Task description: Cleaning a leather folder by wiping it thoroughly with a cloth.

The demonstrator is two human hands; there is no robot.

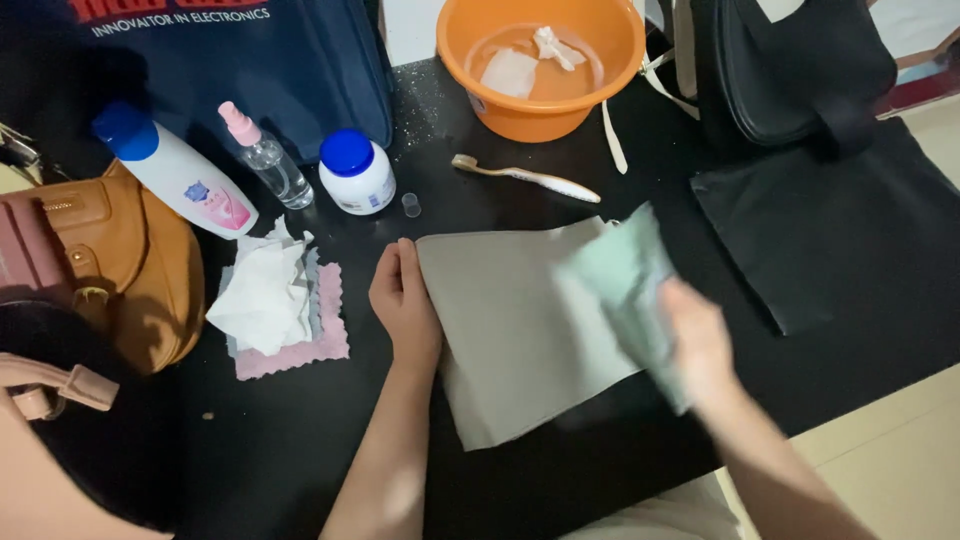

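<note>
In the head view, the left hand is lying flat with its fingers together along the left edge of a flat beige fabric pouch at the middle of the frame, seemingly pinning it to the black tabletop so it is not sliding. The right hand, blurred with motion at the right of centre, is closing around a pale green cloth and pressing it onto the pouch's right half, as one holds a wiping rag. At the top centre, an orange plastic basin is holding water with scraps of white cloth soaking in it, within easy reach of the wiping hand. Just below it, a cream-handled toothbrush is lying on the table. In the upper left, a white lotion bottle with a blue cap, a clear spray bottle with a pink nozzle and a white jar with a blue lid are standing close together near the left hand. A crumpled white tissue on a pink cloth is resting at the left, and a tan leather handbag is sitting at the left edge. A black fabric bag is lying at the right.
</note>
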